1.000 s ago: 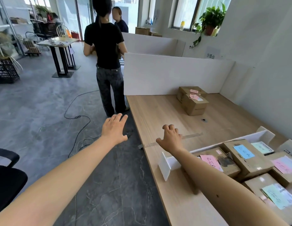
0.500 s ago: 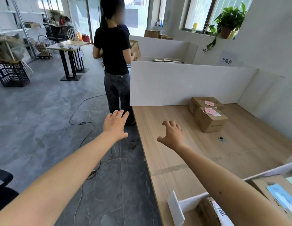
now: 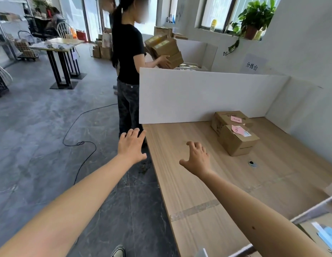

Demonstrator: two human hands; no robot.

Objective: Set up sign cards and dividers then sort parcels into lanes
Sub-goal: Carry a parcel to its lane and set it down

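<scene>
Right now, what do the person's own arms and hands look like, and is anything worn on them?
Both arms are bare as far as the frame shows; no sleeve is in view. The left hand and the right hand wear no gloves, and no ring, watch or bracelet shows. The right forearm bears one small dark spot.

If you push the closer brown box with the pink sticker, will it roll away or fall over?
Probably neither. The closer box has flat sides and sits squat on the smooth wooden table, so it would likely slide. Its cardboard looks stiff, so it should keep its shape when lifted.
</scene>
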